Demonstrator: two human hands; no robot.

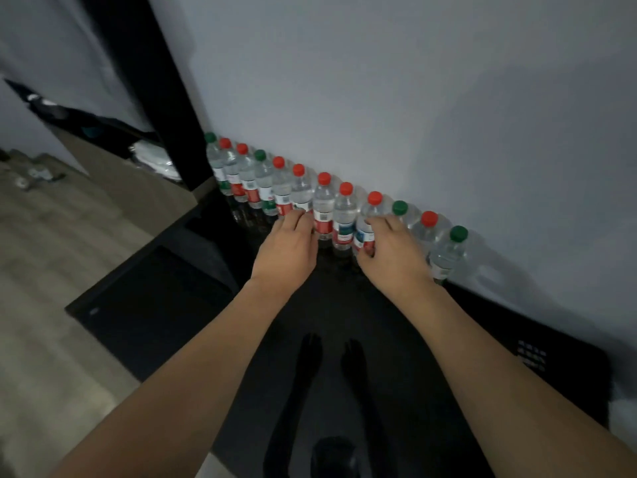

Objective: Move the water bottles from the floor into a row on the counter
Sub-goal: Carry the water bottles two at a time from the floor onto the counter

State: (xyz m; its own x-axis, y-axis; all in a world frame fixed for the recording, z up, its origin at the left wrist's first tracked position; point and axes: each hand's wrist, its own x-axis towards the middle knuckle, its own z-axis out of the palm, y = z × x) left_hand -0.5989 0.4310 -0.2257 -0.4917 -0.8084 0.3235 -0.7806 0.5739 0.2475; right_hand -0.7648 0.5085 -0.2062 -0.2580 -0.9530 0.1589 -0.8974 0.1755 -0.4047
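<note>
Several clear water bottles with red or green caps stand in a row on the black counter, against the grey wall. My left hand reaches into the row, its fingers curled round the lower part of a red-capped bottle. My right hand grips another red-capped bottle further right, thumb low on its label and fingers over its shoulder. Two red-capped bottles stand between the two held ones. Both held bottles stand upright in line with the rest.
A black post rises at the left end of the row. The counter's left edge drops to a wooden floor. A dark perforated crate sits at the right. My legs in black show below the counter.
</note>
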